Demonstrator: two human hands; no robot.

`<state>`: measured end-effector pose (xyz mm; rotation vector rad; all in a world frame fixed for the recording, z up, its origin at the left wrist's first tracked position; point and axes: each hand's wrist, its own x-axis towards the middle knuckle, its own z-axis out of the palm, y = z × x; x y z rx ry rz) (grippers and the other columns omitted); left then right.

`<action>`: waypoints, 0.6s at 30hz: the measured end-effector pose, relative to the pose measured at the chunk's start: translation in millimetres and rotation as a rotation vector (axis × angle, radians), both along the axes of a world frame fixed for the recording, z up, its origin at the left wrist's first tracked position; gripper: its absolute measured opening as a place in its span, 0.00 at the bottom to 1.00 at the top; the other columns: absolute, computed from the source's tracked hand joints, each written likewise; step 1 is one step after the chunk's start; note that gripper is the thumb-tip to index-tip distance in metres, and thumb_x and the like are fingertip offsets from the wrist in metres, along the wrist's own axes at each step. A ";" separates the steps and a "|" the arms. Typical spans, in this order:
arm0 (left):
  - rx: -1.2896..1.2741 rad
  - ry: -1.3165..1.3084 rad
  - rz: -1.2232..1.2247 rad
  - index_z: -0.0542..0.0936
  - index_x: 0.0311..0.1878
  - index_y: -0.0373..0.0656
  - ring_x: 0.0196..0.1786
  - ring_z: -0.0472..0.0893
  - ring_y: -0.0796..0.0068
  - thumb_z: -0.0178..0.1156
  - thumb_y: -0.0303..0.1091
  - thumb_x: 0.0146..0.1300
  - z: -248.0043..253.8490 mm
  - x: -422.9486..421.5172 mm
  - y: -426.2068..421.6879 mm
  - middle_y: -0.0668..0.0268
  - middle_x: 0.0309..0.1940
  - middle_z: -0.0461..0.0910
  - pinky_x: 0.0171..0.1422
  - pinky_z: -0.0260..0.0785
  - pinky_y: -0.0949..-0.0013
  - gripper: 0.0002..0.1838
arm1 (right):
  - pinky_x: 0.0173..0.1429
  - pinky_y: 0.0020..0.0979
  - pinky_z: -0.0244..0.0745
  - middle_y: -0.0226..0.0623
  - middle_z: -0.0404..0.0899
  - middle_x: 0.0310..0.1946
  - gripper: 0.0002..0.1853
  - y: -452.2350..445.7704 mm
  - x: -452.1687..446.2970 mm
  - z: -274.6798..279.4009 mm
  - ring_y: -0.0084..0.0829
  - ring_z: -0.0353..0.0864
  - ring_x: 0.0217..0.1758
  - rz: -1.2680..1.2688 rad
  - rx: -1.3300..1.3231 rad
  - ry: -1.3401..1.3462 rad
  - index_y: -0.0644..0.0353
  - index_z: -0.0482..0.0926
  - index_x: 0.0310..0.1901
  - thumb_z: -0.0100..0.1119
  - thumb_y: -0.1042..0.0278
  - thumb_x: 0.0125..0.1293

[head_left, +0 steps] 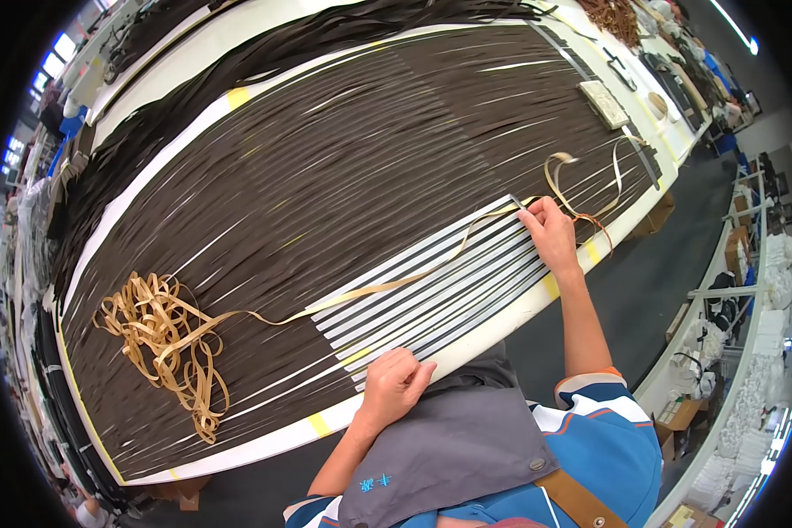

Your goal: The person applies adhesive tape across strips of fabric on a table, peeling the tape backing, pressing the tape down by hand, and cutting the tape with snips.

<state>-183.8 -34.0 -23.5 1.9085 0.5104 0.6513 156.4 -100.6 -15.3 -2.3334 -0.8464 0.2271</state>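
My right hand (550, 231) pinches a slim metal tool (517, 202) at the upper right corner of a patch where white shows between dark strips. A long tan strip (387, 285) crosses that patch diagonally and passes close to the tool's tip. Its far end curls loosely beyond my right hand. At the table's near edge, my left hand (392, 385) is closed, fingers curled over the ends of the dark strips (264, 211); whatever it grips is hidden. On the left, a tangled heap of tan strip (163, 330) lies over the dark strips.
A pale block (603, 104) sits at the right end beside a long metal bar (647, 158). Loose dark strips (123, 176) hang along the far edge. Shelving with white bundles (770, 317) stands to the right, past a dark floor (695, 229).
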 end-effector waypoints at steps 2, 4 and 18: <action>0.004 0.003 -0.001 0.67 0.18 0.39 0.20 0.66 0.62 0.69 0.24 0.55 -0.5 0.0 -0.7 0.63 0.15 0.65 0.24 0.57 0.63 0.19 | 0.34 0.34 0.72 0.37 0.78 0.22 0.15 -1.3 -0.1 -0.1 0.31 0.77 0.25 -0.003 0.021 -0.017 0.65 0.76 0.36 0.66 0.61 0.64; 0.015 -0.003 -0.004 0.67 0.18 0.39 0.20 0.66 0.62 0.69 0.24 0.55 0.1 0.3 0.0 0.62 0.15 0.65 0.24 0.57 0.62 0.19 | 0.34 0.34 0.72 0.36 0.77 0.22 0.16 -2.2 -3.0 5.5 0.32 0.76 0.24 0.014 0.014 0.025 0.65 0.75 0.35 0.68 0.59 0.62; 0.019 0.033 0.034 0.67 0.18 0.38 0.19 0.65 0.63 0.69 0.23 0.55 0.9 -0.4 -3.7 0.62 0.15 0.65 0.24 0.56 0.63 0.19 | 0.49 0.38 0.78 0.49 0.84 0.38 0.29 63.0 139.8 108.5 0.42 0.84 0.42 -0.031 0.165 -0.353 0.67 0.79 0.48 0.70 0.47 0.58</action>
